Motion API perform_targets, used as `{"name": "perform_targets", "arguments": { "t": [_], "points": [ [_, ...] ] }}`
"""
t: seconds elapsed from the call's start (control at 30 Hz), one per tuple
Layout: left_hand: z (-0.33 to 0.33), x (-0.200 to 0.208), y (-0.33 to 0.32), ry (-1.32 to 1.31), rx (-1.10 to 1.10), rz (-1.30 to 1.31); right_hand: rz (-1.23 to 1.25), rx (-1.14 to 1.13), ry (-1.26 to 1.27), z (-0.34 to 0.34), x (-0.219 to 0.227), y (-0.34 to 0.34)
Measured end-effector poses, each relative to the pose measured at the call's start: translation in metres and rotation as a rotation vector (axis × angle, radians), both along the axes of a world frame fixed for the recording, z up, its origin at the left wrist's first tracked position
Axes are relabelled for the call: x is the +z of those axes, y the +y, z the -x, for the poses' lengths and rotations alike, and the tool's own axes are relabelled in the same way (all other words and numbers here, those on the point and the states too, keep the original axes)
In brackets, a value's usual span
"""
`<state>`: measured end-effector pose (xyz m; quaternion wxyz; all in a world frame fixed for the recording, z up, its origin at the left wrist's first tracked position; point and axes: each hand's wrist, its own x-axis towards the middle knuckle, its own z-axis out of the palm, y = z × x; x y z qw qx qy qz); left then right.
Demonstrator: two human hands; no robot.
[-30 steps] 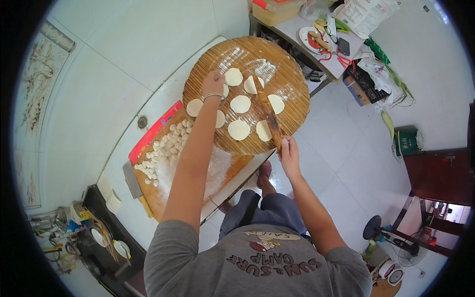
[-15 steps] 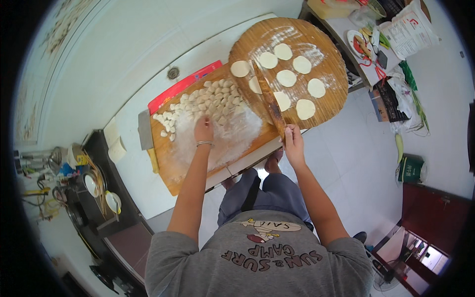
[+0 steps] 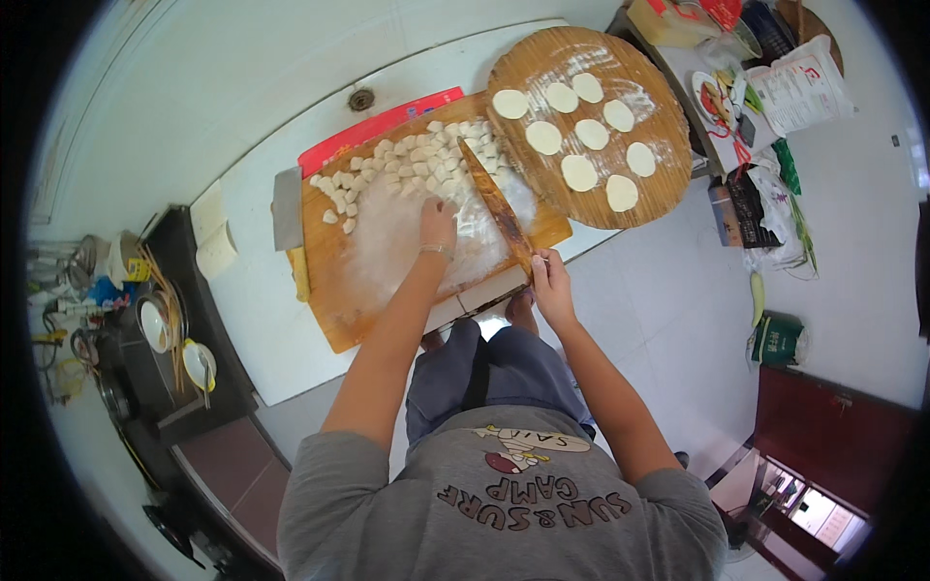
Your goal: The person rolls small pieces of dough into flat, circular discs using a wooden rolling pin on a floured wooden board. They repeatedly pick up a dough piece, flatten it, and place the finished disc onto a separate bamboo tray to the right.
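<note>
My right hand (image 3: 552,286) is wrapped round the near end of a tapered brown wooden rolling pin (image 3: 497,207). The pin slants over the right part of a rectangular wooden board (image 3: 329,310) dusted with flour. On that board, fingers curled together, my left hand (image 3: 439,225) is at the near edge of many small dough pieces (image 3: 418,163); whatever it pinches is hidden. To the right, a round wooden board (image 3: 668,184) overlaps the first one and bears several flat dough rounds (image 3: 591,134), spread apart.
A cleaver (image 3: 288,208) with a yellowish handle lies at the board's left edge. Behind the board runs a red strip (image 3: 378,126). Bowls (image 3: 200,365) and chopsticks stand on the dark counter at left. A side table at right holds a plate (image 3: 712,97) and a white sack (image 3: 802,87).
The rolling pin has come off the round board, leftward over the rectangular one. My left hand has shifted toward the dough pieces' near edge. The whole view has moved slightly.
</note>
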<state>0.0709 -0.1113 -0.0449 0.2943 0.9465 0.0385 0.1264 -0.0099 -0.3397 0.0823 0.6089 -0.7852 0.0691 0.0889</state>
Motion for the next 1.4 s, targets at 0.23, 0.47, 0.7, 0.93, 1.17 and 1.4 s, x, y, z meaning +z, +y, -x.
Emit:
{"name": "perform_targets", "arguments": {
  "t": [0.23,0.47,0.7,0.93,1.17,1.4],
  "points": [
    [0.092,0.017,0.058,0.070,-0.105,0.181,0.055,0.057,-0.009,0.009,-0.029,0.029],
    [0.098,0.043,0.048,0.270,0.071,0.100,-0.006,0.107,0.021,0.007,-0.024,0.053],
    [0.097,0.004,0.049,0.192,-0.015,0.010,0.002,0.123,0.034,0.006,-0.027,0.064],
    [0.078,0.043,0.030,0.038,0.054,-0.027,0.084,0.123,0.019,-0.001,-0.041,0.056],
    [0.062,0.017,0.006,0.108,0.043,-0.266,0.230,0.128,-0.018,-0.007,-0.040,0.042],
    [0.087,0.010,0.059,-0.170,0.173,0.350,0.637,0.437,-0.276,-0.020,-0.043,0.038]
  ]
}}
